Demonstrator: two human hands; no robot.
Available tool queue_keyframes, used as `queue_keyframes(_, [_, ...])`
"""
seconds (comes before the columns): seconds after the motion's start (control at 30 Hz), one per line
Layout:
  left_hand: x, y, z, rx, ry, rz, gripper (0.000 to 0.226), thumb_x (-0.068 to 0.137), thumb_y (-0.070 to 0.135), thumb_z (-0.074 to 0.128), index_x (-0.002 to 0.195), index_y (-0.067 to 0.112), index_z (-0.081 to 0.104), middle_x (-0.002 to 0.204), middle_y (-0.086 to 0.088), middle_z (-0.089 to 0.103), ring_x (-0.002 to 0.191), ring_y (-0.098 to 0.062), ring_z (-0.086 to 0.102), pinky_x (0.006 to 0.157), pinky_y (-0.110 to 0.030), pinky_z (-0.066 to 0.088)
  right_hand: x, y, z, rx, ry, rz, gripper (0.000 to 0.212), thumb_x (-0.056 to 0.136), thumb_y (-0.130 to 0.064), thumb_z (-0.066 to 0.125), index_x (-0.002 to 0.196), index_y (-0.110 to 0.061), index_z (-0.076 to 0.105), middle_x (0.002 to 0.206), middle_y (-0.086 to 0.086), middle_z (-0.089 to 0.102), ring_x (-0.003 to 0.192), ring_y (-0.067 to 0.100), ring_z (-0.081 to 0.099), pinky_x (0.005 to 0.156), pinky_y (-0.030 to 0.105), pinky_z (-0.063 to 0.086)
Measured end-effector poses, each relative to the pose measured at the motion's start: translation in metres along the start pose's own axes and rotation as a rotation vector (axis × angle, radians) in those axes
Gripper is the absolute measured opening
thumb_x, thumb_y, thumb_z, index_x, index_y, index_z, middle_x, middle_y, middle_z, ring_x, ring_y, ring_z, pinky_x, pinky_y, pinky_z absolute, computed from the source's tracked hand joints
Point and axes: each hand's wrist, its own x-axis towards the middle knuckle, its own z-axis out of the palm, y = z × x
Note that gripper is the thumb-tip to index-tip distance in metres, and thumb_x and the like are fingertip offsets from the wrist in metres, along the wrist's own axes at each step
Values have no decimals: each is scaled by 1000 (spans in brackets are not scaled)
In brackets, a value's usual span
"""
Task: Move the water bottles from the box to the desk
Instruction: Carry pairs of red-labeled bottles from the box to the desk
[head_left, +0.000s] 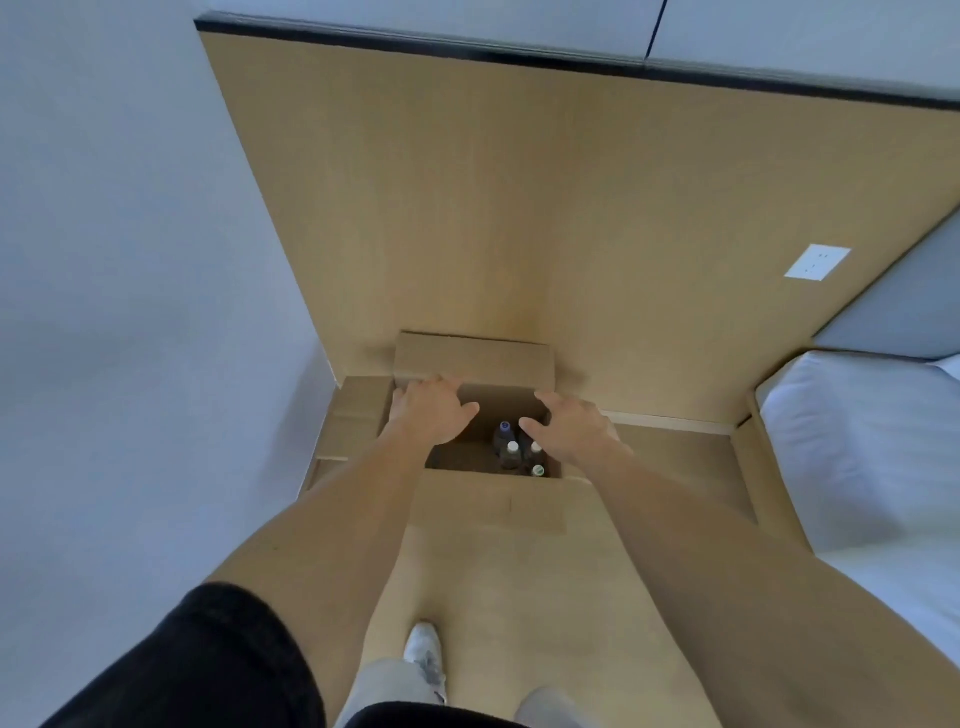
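At the foot of the wood-panelled wall, on the floor: cardboard box (470, 358), flaps folded outward, top open.
Water bottles (511, 452): four caps show, upright, clustered at the box's right near corner; one cap bluish, the others white.
Left hand (431, 410): fingers spread and fairly straight, lying on the far flap at the box's left far corner, holding nothing.
Right hand (569, 428): fingers extended, over the box's right edge just above the bottles, grasping nothing.
Right of the box: white bed (857, 441).
Near edge of view: white shoe (423, 654).
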Motion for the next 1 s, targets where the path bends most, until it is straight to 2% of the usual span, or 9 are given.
queue_keyframes(0.27, [82,-17,0,17,-125,29,61,100,56,42,155,31,32,151,-11,47,137,-36,42,112,-51,35,70,-3,-2,28,-36,90,63,98,-58,43,154,-30,30,152,8,42,138,33,42,110,47,40])
queue_keyframes(0.47, [129,-19,23,-15,-202,18,61,99,55,45,153,29,34,153,-8,43,138,-33,41,111,-52,35,124,16,14,53,-102,133,62,96,-58,44,152,-31,32,144,12,48,133,35,45,107,49,42])
queue_keyframes(0.67, [187,-17,35,-3,-224,-10,63,99,56,46,153,28,34,152,-8,44,137,-33,42,111,-51,34,194,31,28,79,-173,105,64,95,-58,47,151,-30,35,144,11,50,132,34,47,109,47,41])
queue_keyframes(0.87, [230,-22,64,-20,-259,-59,64,98,55,48,154,29,32,151,-6,46,137,-32,43,111,-51,35,253,38,49,90,-259,89,62,95,-58,49,149,-30,38,140,10,52,126,35,50,103,46,47])
queue_keyframes(1.0, [242,-36,92,-39,-336,-118,65,97,55,49,154,29,32,151,-7,45,136,-32,44,111,-50,36,269,40,74,90,-338,107,63,94,-61,49,149,-31,38,139,13,52,126,35,51,104,44,46])
